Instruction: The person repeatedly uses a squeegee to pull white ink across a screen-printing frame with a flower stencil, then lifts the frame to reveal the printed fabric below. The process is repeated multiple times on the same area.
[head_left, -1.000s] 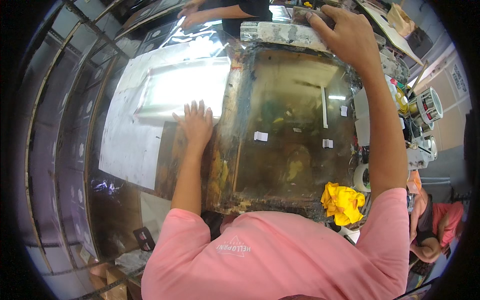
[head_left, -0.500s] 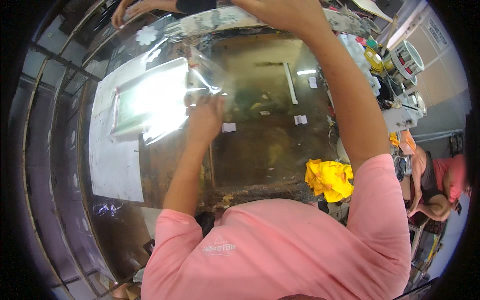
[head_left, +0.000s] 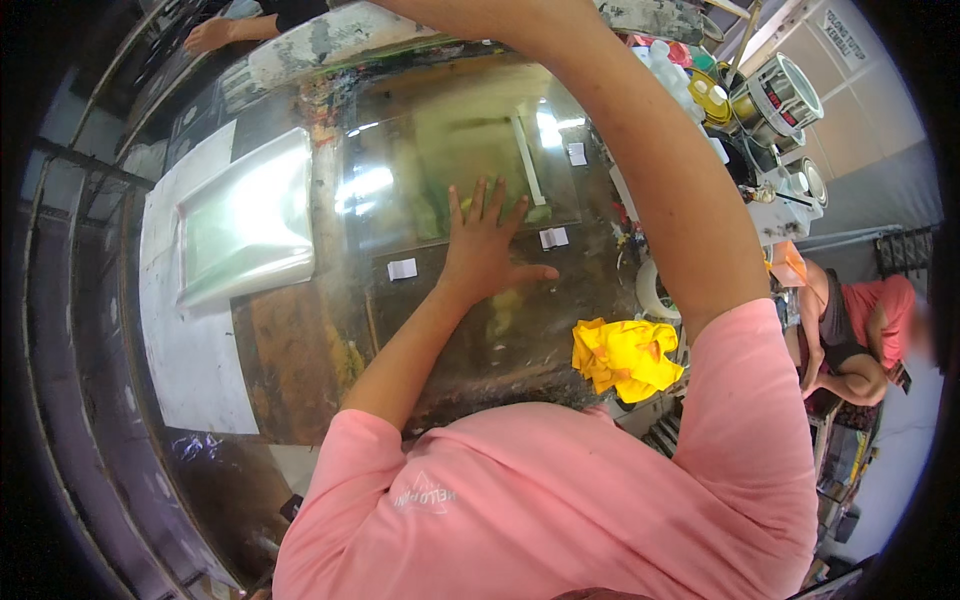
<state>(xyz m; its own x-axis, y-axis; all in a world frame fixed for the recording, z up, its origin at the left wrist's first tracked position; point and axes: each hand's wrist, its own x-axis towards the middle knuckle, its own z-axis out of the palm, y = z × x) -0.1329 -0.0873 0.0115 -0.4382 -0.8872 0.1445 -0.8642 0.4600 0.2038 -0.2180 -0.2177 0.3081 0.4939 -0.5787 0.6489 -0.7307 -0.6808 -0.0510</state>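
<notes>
My left hand (head_left: 485, 250) lies flat with fingers spread on a large glass pane (head_left: 440, 140) that rests on a stained worktable. Small white tags (head_left: 402, 268) are stuck on the glass on either side of the hand. My right arm (head_left: 650, 190) stretches across the pane toward its far edge; the right hand itself is cut off by the top of the picture. A crumpled yellow cloth (head_left: 625, 355) lies at the pane's near right corner, just under my right upper arm.
A clear shiny plastic sheet (head_left: 245, 220) lies on white paper (head_left: 185, 340) to the left. Another person's hand (head_left: 210, 35) rests at the far left corner. Tins and bottles (head_left: 780, 95) crowd the right side. A person (head_left: 860, 330) sits at the right.
My left hand slid right along the glass, from its left edge toward the middle. My right arm reached farther and the hand left the picture.
</notes>
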